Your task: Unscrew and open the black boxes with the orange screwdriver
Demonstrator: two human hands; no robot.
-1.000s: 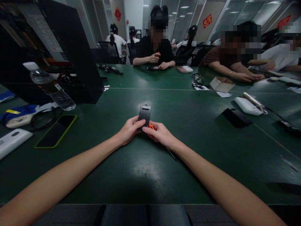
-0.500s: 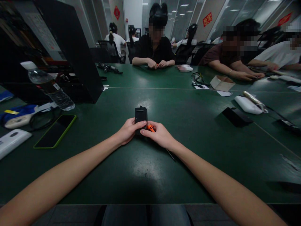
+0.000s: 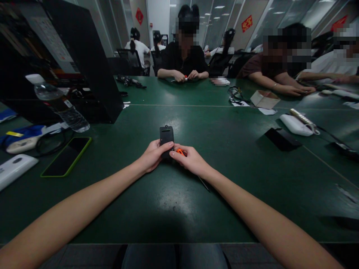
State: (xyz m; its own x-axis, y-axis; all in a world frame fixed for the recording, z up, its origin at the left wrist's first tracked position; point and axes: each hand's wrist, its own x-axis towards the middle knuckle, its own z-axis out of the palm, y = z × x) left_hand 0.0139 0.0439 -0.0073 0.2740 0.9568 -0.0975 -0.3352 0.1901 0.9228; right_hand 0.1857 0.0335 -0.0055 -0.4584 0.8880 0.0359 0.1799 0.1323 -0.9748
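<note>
A small black rectangular device (image 3: 166,134) with a loop at its top end stands tilted up just above the table. My left hand (image 3: 153,155) is closed round its lower part, thumb lying across its face. My right hand (image 3: 190,160) is closed on a screwdriver (image 3: 181,152) with an orange-and-black handle. Its thin metal shaft sticks out below that hand, pointing back towards me. The right thumb tip touches or nearly touches the device's lower right edge. My fingers hide the device's lower end and much of the handle.
On the left are a phone (image 3: 66,157) with a green edge, a leaning water bottle (image 3: 60,104) and a large black case (image 3: 92,67). A flat black piece (image 3: 282,139), a white item (image 3: 296,124) and an open box (image 3: 265,99) lie right. Other people sit across the table (image 3: 174,209).
The black device has shifted slightly left with my left hand. My right thumb has drawn back from its face to its edge. The screwdriver stays in my right hand.
</note>
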